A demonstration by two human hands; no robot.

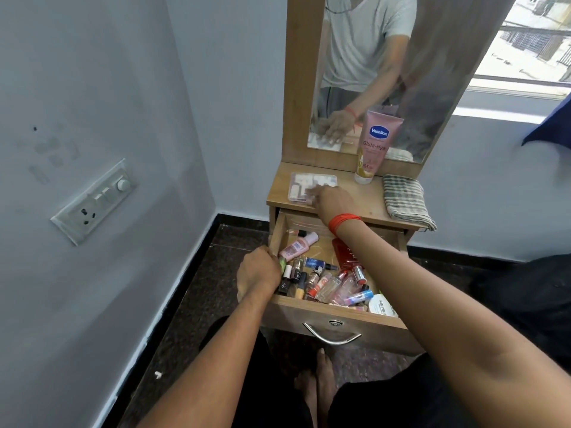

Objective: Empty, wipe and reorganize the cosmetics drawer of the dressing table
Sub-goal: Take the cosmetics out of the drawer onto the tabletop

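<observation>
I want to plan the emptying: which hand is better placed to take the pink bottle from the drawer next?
Probably the left hand: it grips the left wall of the drawer, right beside the pink bottle. The right hand rests on the clear case on the tabletop.

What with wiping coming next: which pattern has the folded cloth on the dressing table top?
Grey-green and cream checks on the folded cloth, head view.

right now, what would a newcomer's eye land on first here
The open drawer, low in the middle, is crammed with a jumble of cosmetics, and the left hand grips its left wall. Above, the right hand rests on a clear plastic case on the tabletop, left of a tall pink Vaseline tube before the mirror.
</observation>
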